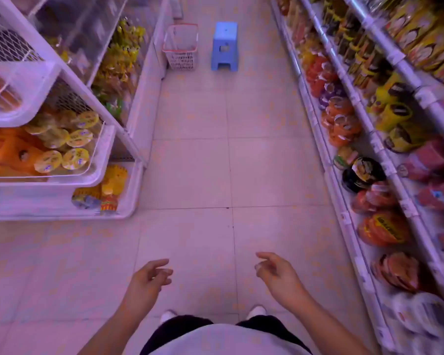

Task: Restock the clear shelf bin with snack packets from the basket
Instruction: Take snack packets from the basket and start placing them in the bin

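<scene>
A white mesh basket [181,47] with a red rim stands on the floor far down the aisle, against the left shelving; I cannot see what it holds. Clear shelf bins [87,24] line the upper left rack, and one further along holds yellow snack packets [121,57]. My left hand [148,280] and my right hand [277,274] hang low in front of my body, fingers loosely curled, holding nothing. Both hands are far from the basket and the bins.
A blue plastic stool [224,46] stands beside the basket in mid-aisle. White trays [98,160] of yellow-lidded cups and orange packs fill the near left rack. Long shelves [364,149] of packaged snacks run along the right. Tiled floor [215,162] lies between me and the basket.
</scene>
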The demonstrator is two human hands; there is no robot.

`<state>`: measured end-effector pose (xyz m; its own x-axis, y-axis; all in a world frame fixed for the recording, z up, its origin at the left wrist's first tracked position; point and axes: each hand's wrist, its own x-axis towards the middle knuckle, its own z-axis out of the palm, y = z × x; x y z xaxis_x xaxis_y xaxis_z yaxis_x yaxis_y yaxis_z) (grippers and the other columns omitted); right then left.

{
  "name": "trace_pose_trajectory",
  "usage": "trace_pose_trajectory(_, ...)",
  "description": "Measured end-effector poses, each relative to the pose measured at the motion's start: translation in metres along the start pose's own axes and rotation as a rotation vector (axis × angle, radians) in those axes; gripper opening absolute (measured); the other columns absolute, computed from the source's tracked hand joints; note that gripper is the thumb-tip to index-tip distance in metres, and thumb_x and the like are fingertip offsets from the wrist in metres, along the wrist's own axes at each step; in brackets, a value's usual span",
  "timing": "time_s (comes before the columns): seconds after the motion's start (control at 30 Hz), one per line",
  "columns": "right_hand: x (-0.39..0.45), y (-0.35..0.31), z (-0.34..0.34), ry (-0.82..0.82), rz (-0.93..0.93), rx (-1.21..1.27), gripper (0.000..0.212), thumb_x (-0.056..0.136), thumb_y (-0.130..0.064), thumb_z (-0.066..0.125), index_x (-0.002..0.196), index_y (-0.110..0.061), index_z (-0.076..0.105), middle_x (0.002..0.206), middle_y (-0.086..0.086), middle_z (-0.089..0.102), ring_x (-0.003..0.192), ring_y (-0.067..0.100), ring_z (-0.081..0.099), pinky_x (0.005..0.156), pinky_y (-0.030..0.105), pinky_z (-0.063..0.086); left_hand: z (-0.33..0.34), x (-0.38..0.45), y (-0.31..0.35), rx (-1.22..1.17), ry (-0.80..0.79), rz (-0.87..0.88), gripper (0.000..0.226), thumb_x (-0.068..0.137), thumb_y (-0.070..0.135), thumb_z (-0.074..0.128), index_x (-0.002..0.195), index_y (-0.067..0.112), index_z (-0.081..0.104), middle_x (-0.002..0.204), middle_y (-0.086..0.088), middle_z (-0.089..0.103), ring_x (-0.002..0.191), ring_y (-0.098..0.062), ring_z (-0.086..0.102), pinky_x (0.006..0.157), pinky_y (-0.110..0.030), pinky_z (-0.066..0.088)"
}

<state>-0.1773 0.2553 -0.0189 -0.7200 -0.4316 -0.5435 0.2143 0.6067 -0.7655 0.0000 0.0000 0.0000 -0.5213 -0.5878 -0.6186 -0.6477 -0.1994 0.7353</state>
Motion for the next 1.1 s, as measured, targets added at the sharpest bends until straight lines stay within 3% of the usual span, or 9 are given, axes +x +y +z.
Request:
trace_pose_trajectory(0.13, 0.014, 0.006, -0.017, -0.038, 0.055, 0.028, 0.031, 0.092, -0.016, 0.062, 0.119, -0.030, 0.063, 0.098, -0.001, 0.071, 0.088, 0.011, 0.069, 0.082, 0.023, 0.055, 0.023, 0.004, 0.006, -0.021, 0.035, -0.019, 0.023, 0.099, 0.005, 0.054, 0.110, 0.020, 0.067, 0.099, -0.008, 0.075, 0.088, -0.023, 0.073, 0.077, -0.031, 0.052)
trace_pose_trajectory(0.27, 0.044, -0.013, -0.029, -0.040, 0.082, 0.030, 0.030, 0.091, -0.012, 0.063, 0.117, -0.027, 0.064, 0.095, 0.001, 0.071, 0.091, 0.019, 0.069, 0.087, 0.032, 0.056, 0.044, 0.020, 0.032, 0.018, 0.000, 0.003, 0.020, 0.095, 0.015, 0.063, 0.109, 0.028, 0.069, 0.096, 0.005, 0.077, 0.087, -0.011, 0.073, 0.086, -0.031, 0.053)
trace_pose_trajectory(0.43, 0.113, -0.055, -0.019, -0.074, 0.125, 0.008, 0.030, 0.091, -0.011, 0.063, 0.117, -0.026, 0.064, 0.097, 0.001, 0.071, 0.092, 0.018, 0.068, 0.088, 0.036, 0.056, 0.053, 0.085, 0.079, 0.026, -0.076, 0.035, 0.020, 0.095, 0.021, 0.064, 0.111, 0.033, 0.067, 0.099, 0.008, 0.075, 0.093, -0.007, 0.071, 0.070, -0.010, 0.051)
trace_pose_trajectory(0.5, 0.147, -0.082, -0.014, -0.056, 0.138, 0.024, 0.029, 0.091, -0.011, 0.062, 0.115, -0.028, 0.064, 0.098, 0.002, 0.071, 0.092, 0.018, 0.068, 0.087, 0.036, 0.056, 0.051, 0.123, 0.106, 0.033, -0.127, 0.039, 0.021, 0.096, 0.017, 0.062, 0.113, 0.029, 0.066, 0.100, 0.008, 0.075, 0.092, -0.005, 0.070, 0.070, -0.007, 0.049)
trace_pose_trajectory(0.63, 0.211, -0.145, -0.018, -0.030, 0.134, 0.018, 0.028, 0.092, -0.014, 0.061, 0.115, -0.029, 0.064, 0.100, -0.004, 0.071, 0.095, 0.011, 0.067, 0.085, 0.025, 0.054, 0.040, 0.204, 0.168, 0.029, -0.183, 0.022, 0.022, 0.096, 0.010, 0.061, 0.115, 0.019, 0.067, 0.103, 0.002, 0.074, 0.095, -0.011, 0.070, 0.081, -0.013, 0.051)
trace_pose_trajectory(0.7, 0.243, -0.177, -0.023, -0.018, 0.113, -0.001, 0.027, 0.093, -0.015, 0.061, 0.115, -0.029, 0.064, 0.101, -0.008, 0.071, 0.095, 0.006, 0.067, 0.081, 0.013, 0.050, 0.032, 0.242, 0.203, 0.027, -0.191, 0.018, 0.021, 0.096, 0.009, 0.060, 0.113, 0.019, 0.067, 0.102, 0.001, 0.074, 0.096, -0.013, 0.070, 0.080, -0.014, 0.050)
trace_pose_trajectory(0.87, 0.324, -0.236, -0.050, -0.007, 0.108, -0.001, 0.026, 0.093, -0.013, 0.061, 0.114, -0.029, 0.064, 0.097, -0.016, 0.069, 0.088, -0.011, 0.063, 0.072, 0.002, 0.045, 0.024, 0.331, 0.283, 0.060, -0.170, 0.019, 0.022, 0.094, 0.004, 0.061, 0.105, 0.021, 0.069, 0.095, -0.001, 0.075, 0.088, -0.017, 0.071, 0.073, -0.016, 0.049)
trace_pose_trajectory(1.0, 0.417, -0.272, -0.082, 0.010, 0.100, 0.005, 0.025, 0.092, -0.013, 0.062, 0.114, -0.024, 0.066, 0.100, -0.007, 0.071, 0.092, 0.001, 0.066, 0.081, 0.011, 0.047, 0.040, 0.408, 0.346, 0.054, -0.132, 0.001, 0.020, 0.094, 0.006, 0.062, 0.105, 0.021, 0.069, 0.095, -0.003, 0.075, 0.088, -0.020, 0.072, 0.078, -0.026, 0.050)
trace_pose_trajectory(1.1, 0.493, -0.299, -0.117, -0.035, 0.082, -0.023, 0.028, 0.091, -0.009, 0.061, 0.115, -0.022, 0.066, 0.101, -0.007, 0.071, 0.091, -0.001, 0.065, 0.080, 0.009, 0.047, 0.062, 0.459, 0.398, 0.023, -0.074, 0.000, 0.018, 0.095, 0.011, 0.062, 0.106, 0.023, 0.069, 0.097, -0.002, 0.075, 0.089, -0.018, 0.072, 0.086, -0.034, 0.052)
